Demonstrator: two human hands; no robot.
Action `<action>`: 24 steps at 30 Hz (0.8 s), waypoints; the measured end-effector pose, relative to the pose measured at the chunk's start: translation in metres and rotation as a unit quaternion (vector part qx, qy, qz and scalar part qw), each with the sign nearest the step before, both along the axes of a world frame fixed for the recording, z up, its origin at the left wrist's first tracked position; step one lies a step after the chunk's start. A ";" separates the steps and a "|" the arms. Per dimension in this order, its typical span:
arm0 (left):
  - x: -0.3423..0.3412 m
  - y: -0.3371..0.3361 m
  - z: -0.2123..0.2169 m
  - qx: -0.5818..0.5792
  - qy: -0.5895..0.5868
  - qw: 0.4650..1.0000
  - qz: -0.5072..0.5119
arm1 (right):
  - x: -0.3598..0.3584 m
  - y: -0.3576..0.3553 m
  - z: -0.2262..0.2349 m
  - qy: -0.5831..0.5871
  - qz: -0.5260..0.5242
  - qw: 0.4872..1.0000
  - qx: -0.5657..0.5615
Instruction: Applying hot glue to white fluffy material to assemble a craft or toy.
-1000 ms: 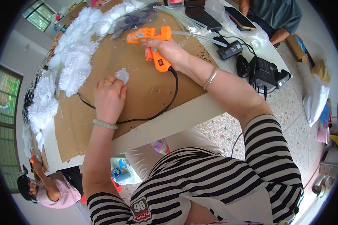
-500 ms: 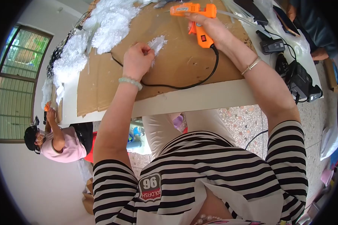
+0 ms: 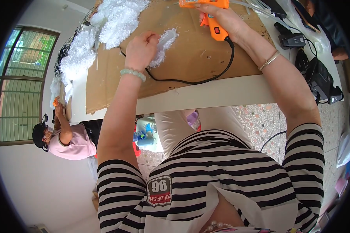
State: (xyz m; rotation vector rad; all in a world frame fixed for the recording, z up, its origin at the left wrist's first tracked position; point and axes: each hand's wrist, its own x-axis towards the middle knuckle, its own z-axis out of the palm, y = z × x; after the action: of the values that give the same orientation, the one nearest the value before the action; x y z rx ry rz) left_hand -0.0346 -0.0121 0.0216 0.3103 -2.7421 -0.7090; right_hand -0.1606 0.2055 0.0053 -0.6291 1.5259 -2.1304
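Observation:
My right hand (image 3: pixel 228 24) is wrapped around the handle of an orange glue gun (image 3: pixel 218 32), its nozzle pointing left near the top edge of the view. A clear glue stick (image 3: pixel 249 5) juts from the gun's back end. My left hand (image 3: pixel 140 49) is closed, fingertips pinched on a small white fluffy tinsel piece (image 3: pixel 166 43) with a smooth, pale middle and a fringed edge. Both hands are over a brown cardboard sheet (image 3: pixel 190 64). The gun's nozzle is up and to the right of the piece, apart from it.
White tinsel heaps (image 3: pixel 116 25) lie at the far left. The gun's black cord (image 3: pixel 190 82) loops across the cardboard and under my left wrist. Black power adapters (image 3: pixel 319 79) sit at the table's right edge. A person in pink (image 3: pixel 72 141) works at left; another's hand (image 3: pixel 340 53) shows at right.
The view has shifted a little. The tinsel piece now shows larger and more openly beside my left hand. My right hand and the glue gun appear slightly higher and further right.

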 end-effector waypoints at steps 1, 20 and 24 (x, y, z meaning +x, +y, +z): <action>0.000 0.000 0.000 0.001 0.018 1.000 -0.001 | -0.002 -0.002 -0.002 0.002 0.010 1.000 -0.018; -0.017 0.019 -0.019 -0.062 0.036 0.997 0.014 | -0.001 0.000 -0.001 0.003 0.010 1.000 -0.026; -0.021 0.014 -0.018 -0.149 0.063 0.986 -0.035 | -0.002 -0.001 -0.003 0.004 0.002 1.000 -0.021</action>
State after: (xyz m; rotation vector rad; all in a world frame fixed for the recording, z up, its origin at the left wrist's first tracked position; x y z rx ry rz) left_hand -0.0561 0.0017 0.0038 0.0998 -2.6962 -0.3133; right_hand -0.1629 0.2042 0.0022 -0.6557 1.4856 -2.1648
